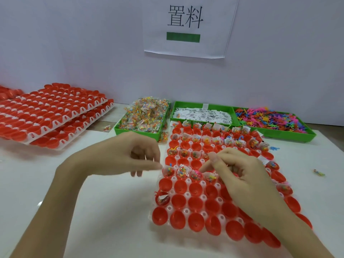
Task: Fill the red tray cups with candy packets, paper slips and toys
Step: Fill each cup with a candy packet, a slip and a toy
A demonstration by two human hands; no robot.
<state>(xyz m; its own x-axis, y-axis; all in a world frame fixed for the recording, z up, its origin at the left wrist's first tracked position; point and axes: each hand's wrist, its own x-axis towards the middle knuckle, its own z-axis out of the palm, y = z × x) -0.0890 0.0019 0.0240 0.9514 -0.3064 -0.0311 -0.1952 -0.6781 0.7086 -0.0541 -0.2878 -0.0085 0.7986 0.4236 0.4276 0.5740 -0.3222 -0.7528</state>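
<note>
Right hand over red tray (grasp unclear), left hand beside, fingers curled, hold unclear

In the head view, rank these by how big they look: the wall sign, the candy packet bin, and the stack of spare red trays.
1. stack of spare red trays
2. wall sign
3. candy packet bin
The stack and sign look close.

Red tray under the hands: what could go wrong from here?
1. The right hand works low over filled cups; its wrist could knock packets out of the red tray.
2. Candy packets already lie outside the heaped candy bin, so more may spill.
3. Empty cups sit between filled rows and could be skipped.
</note>
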